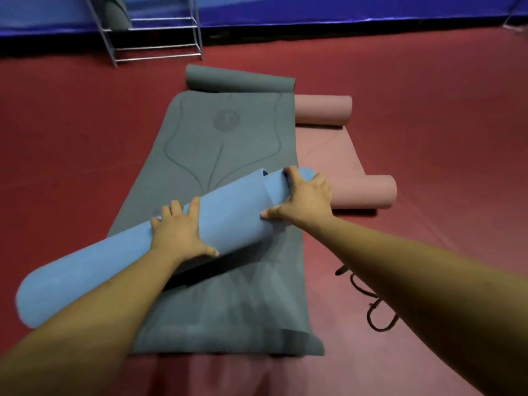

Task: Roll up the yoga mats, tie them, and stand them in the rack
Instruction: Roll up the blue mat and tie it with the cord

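Red floor (85,138), blue padded wall (314,10) at far edge.

Dim, flat light; blue mat (100,267) casts soft shadow toward 6 o'clock; rack (157,47) at 11 o'clock smeared (edges bow outward).

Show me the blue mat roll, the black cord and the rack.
blue mat roll (80,270): head view, wide near end.
black cord (369,315): head view, left side of loop.
rack (157,48): head view, lower crossbar.
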A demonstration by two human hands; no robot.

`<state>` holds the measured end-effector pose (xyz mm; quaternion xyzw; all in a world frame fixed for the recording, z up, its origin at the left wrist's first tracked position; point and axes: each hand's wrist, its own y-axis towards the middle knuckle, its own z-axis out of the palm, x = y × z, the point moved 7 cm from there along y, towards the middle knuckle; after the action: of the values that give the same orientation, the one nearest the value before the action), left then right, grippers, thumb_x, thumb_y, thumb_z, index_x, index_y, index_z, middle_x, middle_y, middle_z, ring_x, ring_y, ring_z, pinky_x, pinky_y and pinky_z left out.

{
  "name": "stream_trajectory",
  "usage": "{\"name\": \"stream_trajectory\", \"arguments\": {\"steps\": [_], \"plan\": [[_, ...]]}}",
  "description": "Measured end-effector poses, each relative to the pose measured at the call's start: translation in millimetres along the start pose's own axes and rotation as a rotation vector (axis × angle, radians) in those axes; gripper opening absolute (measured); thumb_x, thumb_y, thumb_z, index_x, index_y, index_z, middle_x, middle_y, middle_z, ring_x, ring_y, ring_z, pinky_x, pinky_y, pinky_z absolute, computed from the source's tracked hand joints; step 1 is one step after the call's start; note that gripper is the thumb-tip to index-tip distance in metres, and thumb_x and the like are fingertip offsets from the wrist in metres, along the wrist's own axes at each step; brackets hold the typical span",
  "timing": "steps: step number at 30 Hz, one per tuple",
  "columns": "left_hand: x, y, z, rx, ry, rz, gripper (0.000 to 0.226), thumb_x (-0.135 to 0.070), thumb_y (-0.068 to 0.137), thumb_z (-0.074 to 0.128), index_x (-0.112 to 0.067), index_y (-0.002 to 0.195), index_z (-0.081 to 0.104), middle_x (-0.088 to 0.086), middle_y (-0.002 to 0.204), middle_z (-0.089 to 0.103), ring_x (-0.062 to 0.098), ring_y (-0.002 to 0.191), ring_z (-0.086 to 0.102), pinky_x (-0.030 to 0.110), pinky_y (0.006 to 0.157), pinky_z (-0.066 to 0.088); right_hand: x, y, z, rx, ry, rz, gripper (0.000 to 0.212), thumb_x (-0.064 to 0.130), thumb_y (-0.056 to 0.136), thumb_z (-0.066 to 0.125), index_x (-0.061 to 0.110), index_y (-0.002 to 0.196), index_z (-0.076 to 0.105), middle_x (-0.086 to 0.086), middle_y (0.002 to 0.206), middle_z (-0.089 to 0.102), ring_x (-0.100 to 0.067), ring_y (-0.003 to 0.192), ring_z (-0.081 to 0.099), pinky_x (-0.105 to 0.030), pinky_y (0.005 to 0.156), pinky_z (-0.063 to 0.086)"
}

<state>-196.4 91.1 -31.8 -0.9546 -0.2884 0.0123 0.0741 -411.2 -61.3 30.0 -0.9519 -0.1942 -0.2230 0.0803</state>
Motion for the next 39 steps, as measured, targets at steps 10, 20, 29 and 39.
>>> {"name": "stream_trajectory", "arguments": {"steps": [10,20,29,39], "plan": [[52.5,-49.6,-53.2,-0.178,-0.209,-0.137,0.134,-0.072,0.048,0.079,-0.019,0.151,0.011,0.013,0.144,0.03,0.032,0.134,0.032,0.048,0.104,0.036,125.3,-45.2,-57.6,-0.218,-0.133,-0.217,0.085,0.082,0.055,0.07,0.035,0.123,0.05,-0.012,0.112,0.044,-0.034,0.108,0.041,-0.041,0.093,0.034],[122.3,-108.7,-136.1,-0.43,-0.479,-0.286,0.113,-0.061,0.043,0.083,-0.009,0.133,0.038,0.01,0.131,0.052,0.035,0.12,0.052,0.047,0.091,0.044,267.8,-107.8,-122.6,-0.371,-0.2,-0.567,0.081,0.075,0.053,0.074,0.035,0.121,0.054,-0.012,0.11,0.044,-0.034,0.104,0.043,-0.045,0.088,0.036],[115.1,-136.6,-238.6,-0.618,-0.666,-0.435,0.125,-0.096,0.033,0.061,-0.008,0.122,0.052,0.016,0.113,0.065,0.034,0.107,0.065,0.045,0.089,0.053,410.1,-167.6,-243.5,-0.509,-0.483,-0.969,0.066,0.054,0.073,0.074,0.03,0.13,0.052,-0.011,0.122,0.045,-0.032,0.115,0.044,-0.045,0.093,0.035],[30.0,-166.6,-174.1,-0.494,-0.771,-0.395,0.116,-0.068,0.042,0.084,-0.003,0.13,0.043,0.018,0.12,0.061,0.037,0.112,0.061,0.045,0.091,0.05,322.2,-131.6,-226.4,-0.26,-0.248,-0.755,0.093,0.064,0.078,0.069,0.003,0.14,0.035,-0.012,0.112,0.062,-0.031,0.104,0.059,-0.038,0.081,0.042]]}}
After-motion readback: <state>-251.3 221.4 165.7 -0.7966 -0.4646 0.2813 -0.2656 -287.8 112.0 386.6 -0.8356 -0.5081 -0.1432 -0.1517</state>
